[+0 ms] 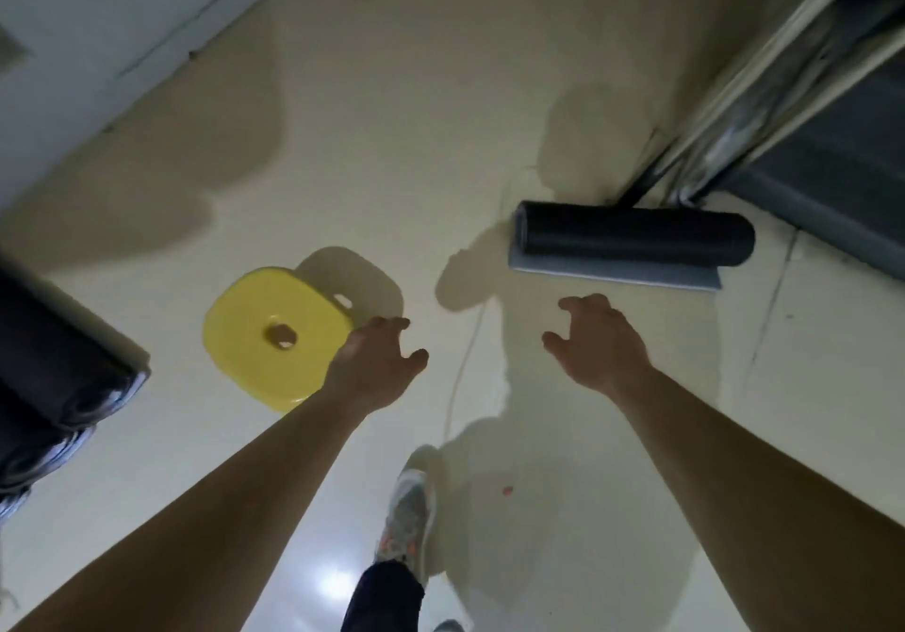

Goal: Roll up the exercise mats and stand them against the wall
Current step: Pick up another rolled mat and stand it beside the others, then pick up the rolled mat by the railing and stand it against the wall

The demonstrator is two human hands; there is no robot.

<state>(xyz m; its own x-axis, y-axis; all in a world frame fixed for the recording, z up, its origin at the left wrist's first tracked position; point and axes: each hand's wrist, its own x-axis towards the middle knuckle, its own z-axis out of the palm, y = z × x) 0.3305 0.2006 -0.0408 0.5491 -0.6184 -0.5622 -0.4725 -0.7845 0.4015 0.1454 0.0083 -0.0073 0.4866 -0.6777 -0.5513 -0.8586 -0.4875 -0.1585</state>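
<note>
I'm reaching for the rolled mat (631,235) beyond the stool (276,335), left hand (379,362) and right hand (600,342) spread empty; next, grip and upend it.

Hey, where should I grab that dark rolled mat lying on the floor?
Probably grip the dark rolled mat around its round body near both ends, coming from the near side over the loose grey flap; both hands, left and right, are open and empty.
</note>
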